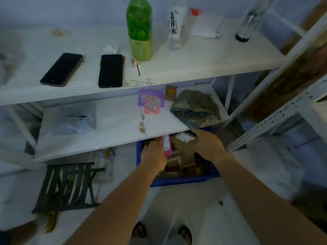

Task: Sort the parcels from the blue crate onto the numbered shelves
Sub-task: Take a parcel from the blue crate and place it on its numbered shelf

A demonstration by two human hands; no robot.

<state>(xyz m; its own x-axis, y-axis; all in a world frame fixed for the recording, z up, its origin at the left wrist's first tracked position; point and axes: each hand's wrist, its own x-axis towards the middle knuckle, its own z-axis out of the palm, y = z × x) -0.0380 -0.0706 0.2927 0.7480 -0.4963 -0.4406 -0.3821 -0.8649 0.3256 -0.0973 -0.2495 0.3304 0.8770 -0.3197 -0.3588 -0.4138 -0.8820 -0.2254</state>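
A picking step is in hand. A slim pink plastic parcel (166, 145) with a white label is held by the left hand (154, 154), whose fingers seem curled round the parcel's near edge. It is held just over the blue plastic crate (185, 181), which sits on the floor beneath both outstretched arms. The right hand (208, 147) is spread flat and holds nothing. Its fingertips point at the corner of a crumpled grey-green bag (196, 108) overhanging the white shelf (115, 124) above, but contact cannot be made out. Brown cardboard parcels (184, 149) lie in the crate between the hands. Next, the label likely has to be read and matched to a shelf number, then the parcel lifted clear.
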